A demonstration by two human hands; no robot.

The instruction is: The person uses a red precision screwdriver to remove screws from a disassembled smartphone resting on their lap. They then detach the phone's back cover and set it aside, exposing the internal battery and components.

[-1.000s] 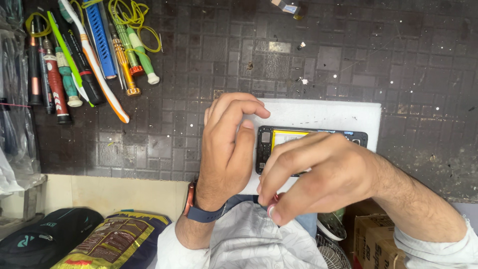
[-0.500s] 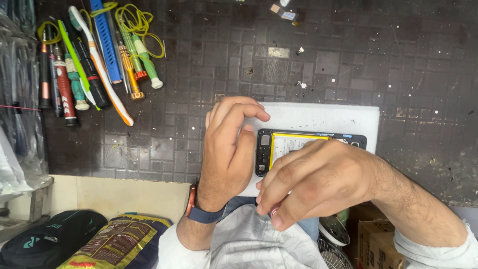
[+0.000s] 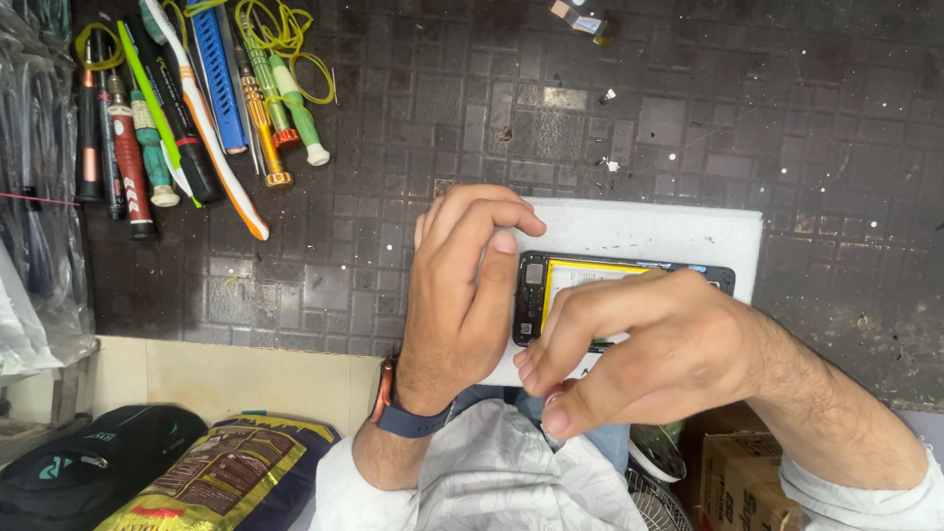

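An opened black phone with its back cover off and a yellow-edged battery showing (image 3: pixel 590 285) lies on a white rectangular pad (image 3: pixel 669 231) on the dark tiled rubber mat (image 3: pixel 787 128). The left hand (image 3: pixel 457 305) curls narrowly around the phone's left end, thumb tip pressed on its upper corner, while the right hand (image 3: pixel 654 344) covers its lower edge with bent fingers pinching there. A bunch of coloured screwdrivers and plastic prying tools (image 3: pixel 187 108) lies well apart at the mat's upper left.
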